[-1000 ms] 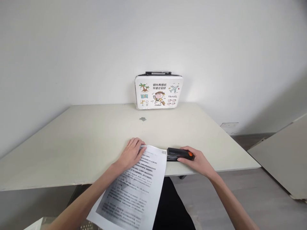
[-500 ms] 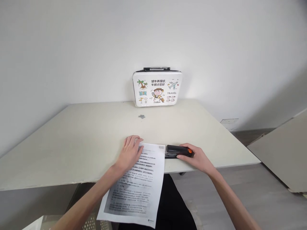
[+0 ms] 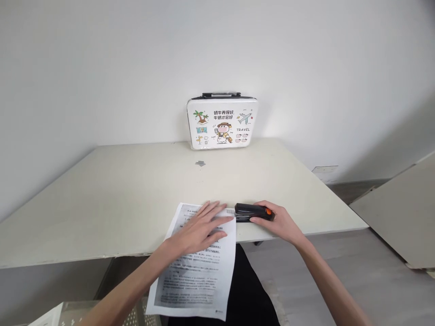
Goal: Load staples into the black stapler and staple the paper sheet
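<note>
My left hand (image 3: 204, 227) lies flat on the upper part of a printed sheet of paper (image 3: 190, 290), fingers spread and pointing up to the right. The sheet's lower half hangs over the table's front edge above my lap. My right hand (image 3: 280, 222) is wrapped round a black stapler (image 3: 251, 210) with an orange mark at its rear end. The stapler rests on the table, its front end at the paper's upper right edge, by a small barcode. Whether the sheet's edge sits between the stapler's jaws is hard to make out.
A white case with cartoon prints (image 3: 222, 124) stands against the wall at the back of the pale table (image 3: 136, 190). A small grey patch (image 3: 200, 163) marks the tabletop. At the lower left is a perforated basket (image 3: 136, 314). A pale panel (image 3: 404, 217) leans at the right.
My left hand has moved right, from the sheet's upper left edge onto its printed face, and its fingers have spread. The paper has shifted slightly right. My right hand stays on the stapler.
</note>
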Demonstrator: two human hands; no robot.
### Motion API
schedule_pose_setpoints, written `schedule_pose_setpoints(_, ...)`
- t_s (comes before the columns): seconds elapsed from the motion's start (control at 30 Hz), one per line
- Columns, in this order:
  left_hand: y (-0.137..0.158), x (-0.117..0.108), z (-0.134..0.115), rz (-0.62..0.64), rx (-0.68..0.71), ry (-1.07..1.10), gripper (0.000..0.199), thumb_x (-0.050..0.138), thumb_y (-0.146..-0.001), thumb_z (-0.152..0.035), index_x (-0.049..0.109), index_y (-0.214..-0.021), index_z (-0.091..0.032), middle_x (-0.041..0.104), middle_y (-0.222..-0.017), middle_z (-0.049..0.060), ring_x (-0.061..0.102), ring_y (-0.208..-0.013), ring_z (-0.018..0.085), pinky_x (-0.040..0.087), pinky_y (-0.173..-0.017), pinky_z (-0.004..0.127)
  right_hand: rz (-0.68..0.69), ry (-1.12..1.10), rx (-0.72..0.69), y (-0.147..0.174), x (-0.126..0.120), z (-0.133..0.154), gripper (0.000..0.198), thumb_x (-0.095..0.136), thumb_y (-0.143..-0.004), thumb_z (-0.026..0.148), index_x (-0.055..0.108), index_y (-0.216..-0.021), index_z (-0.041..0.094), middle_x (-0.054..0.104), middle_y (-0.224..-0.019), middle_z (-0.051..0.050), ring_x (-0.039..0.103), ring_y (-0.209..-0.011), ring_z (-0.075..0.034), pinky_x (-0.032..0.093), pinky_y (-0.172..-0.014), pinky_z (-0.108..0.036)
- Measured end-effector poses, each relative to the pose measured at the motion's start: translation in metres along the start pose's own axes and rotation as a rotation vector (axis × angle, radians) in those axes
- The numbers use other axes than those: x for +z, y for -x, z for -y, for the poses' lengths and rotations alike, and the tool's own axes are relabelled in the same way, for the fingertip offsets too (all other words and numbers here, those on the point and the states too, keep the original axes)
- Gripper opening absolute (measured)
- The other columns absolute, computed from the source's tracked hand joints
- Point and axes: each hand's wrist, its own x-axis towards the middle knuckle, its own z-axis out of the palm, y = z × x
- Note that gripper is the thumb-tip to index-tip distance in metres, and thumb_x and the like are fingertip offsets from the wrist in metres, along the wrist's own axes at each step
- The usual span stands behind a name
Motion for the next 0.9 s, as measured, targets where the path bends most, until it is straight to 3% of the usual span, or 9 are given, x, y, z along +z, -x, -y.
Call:
schedule_pose_setpoints(0.17, -0.004, 0.011, -0.017, -0.026, -0.013, -0.056, 0.056, 0.038, -0.111, -0.052, 0.032, -0.165, -0.039, 0.004, -0.176, -0.001, 0.007, -0.163, 0.029, 0.016, -0.133, 0.054, 0.04, 0.015, 0.031, 0.003, -0.004, 0.009, 0.039, 0.072, -0.089, 0.058, 0.069, -0.114, 0.028, 0.076, -0.113, -0.003, 0.069, -0.102, -0.024, 0.055, -0.092, -0.036)
schedule_pose_setpoints(0.33, -0.01, 0.019, -0.024, -0.082, -0.016, -0.088, 0.057, 0.037, -0.111, -0.053, 0.029, -0.165, -0.041, 0.002, -0.176, -0.002, 0.008, -0.162, 0.029, 0.018, -0.132, 0.055, 0.032, -0.026, 0.049, -0.007, -0.009, 0.035, 0.042, 0.054, -0.099, 0.063, 0.067, -0.12, 0.029, 0.071, -0.132, -0.006, 0.066, -0.121, -0.026, 0.052, -0.103, -0.038)
schedule_pose_setpoints(0.47, -0.011, 0.021, -0.027, -0.089, -0.026, -0.084, 0.058, 0.037, -0.111, -0.053, 0.026, -0.167, -0.039, 0.004, -0.176, 0.0, 0.006, -0.162, 0.03, 0.019, -0.132, 0.056, -0.006, 0.067, 0.095, -0.029, -0.003, 0.056, 0.054, 0.033, -0.106, 0.066, 0.07, -0.116, 0.027, 0.072, -0.133, -0.007, 0.063, -0.129, -0.027, 0.047, -0.11, -0.04)
schedule_pose_setpoints(0.7, -0.012, 0.02, -0.034, -0.088, -0.037, -0.068, 0.056, 0.037, -0.111, -0.053, 0.031, -0.165, -0.039, 0.001, -0.177, 0.001, 0.008, -0.162, 0.031, 0.018, -0.132, 0.057, 0.143, 0.303, 0.097, -0.057, 0.015, 0.075, 0.068, 0.019, -0.106, 0.068, 0.071, -0.121, 0.027, 0.069, -0.14, -0.009, 0.058, -0.137, -0.032, 0.044, -0.113, -0.046)
schedule_pose_setpoints(0.9, -0.014, 0.022, -0.036, -0.116, -0.018, -0.059, 0.054, 0.037, -0.111, -0.052, 0.033, -0.164, -0.04, -0.001, -0.177, 0.0, 0.009, -0.162, 0.032, 0.016, -0.132, 0.057, 0.199, 0.282, 0.08, -0.061, 0.02, 0.075, 0.074, 0.014, -0.106, 0.069, 0.068, -0.13, 0.025, 0.065, -0.147, -0.009, 0.054, -0.141, -0.032, 0.04, -0.117, -0.046)
